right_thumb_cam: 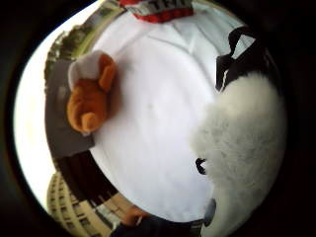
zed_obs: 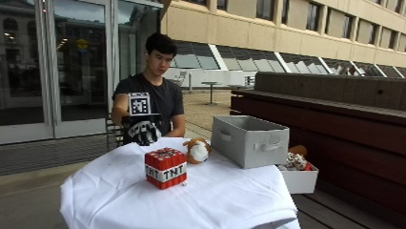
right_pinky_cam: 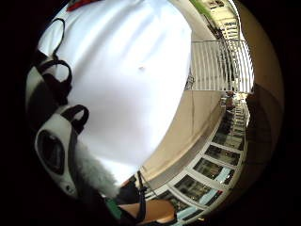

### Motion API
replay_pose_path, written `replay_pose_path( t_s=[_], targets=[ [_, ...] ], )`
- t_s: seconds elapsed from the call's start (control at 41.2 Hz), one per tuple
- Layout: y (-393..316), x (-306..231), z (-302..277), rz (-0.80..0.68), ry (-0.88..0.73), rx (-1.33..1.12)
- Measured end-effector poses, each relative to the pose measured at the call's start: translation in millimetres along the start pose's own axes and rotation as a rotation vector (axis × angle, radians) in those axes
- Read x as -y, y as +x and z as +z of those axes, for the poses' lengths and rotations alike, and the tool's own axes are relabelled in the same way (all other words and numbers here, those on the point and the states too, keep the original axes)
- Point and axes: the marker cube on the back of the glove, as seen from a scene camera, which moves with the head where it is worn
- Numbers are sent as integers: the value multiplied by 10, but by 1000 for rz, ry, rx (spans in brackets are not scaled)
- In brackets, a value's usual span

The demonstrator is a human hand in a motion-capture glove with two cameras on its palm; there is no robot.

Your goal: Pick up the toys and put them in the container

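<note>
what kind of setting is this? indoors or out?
Outdoors, likely a paved courtyard or terrace beside a large building: the building facade with glass doors stands behind, a wooden bench runs alongside, and the white-clothed table sits in daylight.

The outside view faces the seated person from across the white-clothed counter (zed_obs: 209, 200), near enough to show its whole top. Both palm views look out from the raised right hand (zed_obs: 144, 132), over the cloth. The thumb-side view shares the red TNT block (right_thumb_cam: 160, 10) and the brown plush toy (right_thumb_cam: 89, 101) with the outside view.
</note>
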Motion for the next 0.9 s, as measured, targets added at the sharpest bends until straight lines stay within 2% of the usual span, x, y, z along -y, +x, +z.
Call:
replay_pose_path(
  t_s=[0.049, 0.121, 0.267, 0.413, 0.68, 0.899],
  targets=[
    [-94, 33, -337, -20, -17, 45],
    [-292, 129, -868, -41, 67, 66],
    [-962, 212, -1941, -45, 102, 87],
    [-1741, 424, -2505, -234, 262, 103],
    [-3266, 124, -2677, -346, 267, 131],
    [-3894, 64, -2583, -433, 271, 176]
  ],
)
